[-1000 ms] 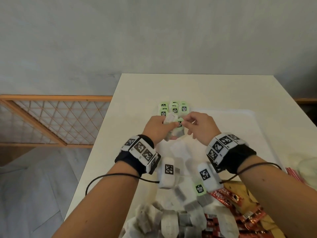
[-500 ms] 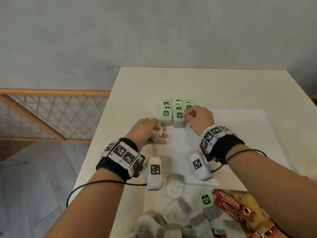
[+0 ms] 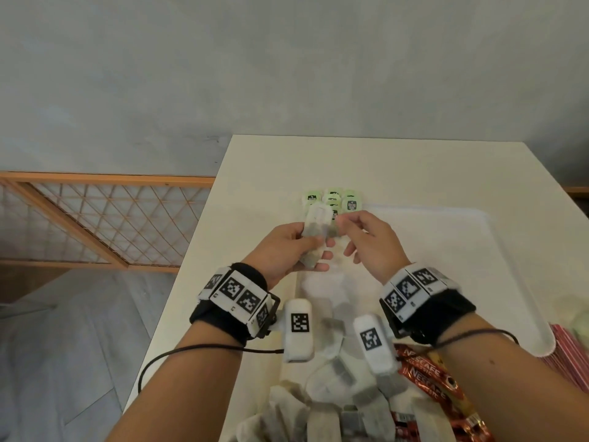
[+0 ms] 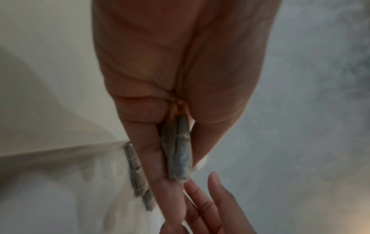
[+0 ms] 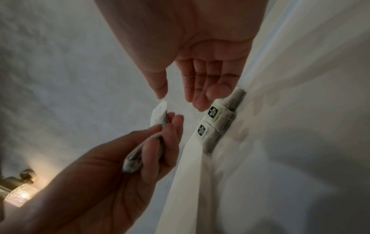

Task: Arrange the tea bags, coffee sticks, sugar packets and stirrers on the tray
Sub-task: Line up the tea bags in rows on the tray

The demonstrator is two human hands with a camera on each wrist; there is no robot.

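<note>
While my left hand (image 3: pixel 280 247) pinches thin white tea bags (image 3: pixel 314 232), grey-ish contents showing thru, my right hand (image 3: pixel 369 240) w/ fingers apart hovers just right of them.

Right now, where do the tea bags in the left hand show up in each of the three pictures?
Head: tea bags at centre, held in the left hand, just before the green-tagged rows.
Left wrist: lower centre, edge-on between thumb and fingers.
Right wrist: left of centre, in the left hand's grip.
Shared landmark: the green-tagged rows on the tray, seen in the head and right-wrist views.
</note>
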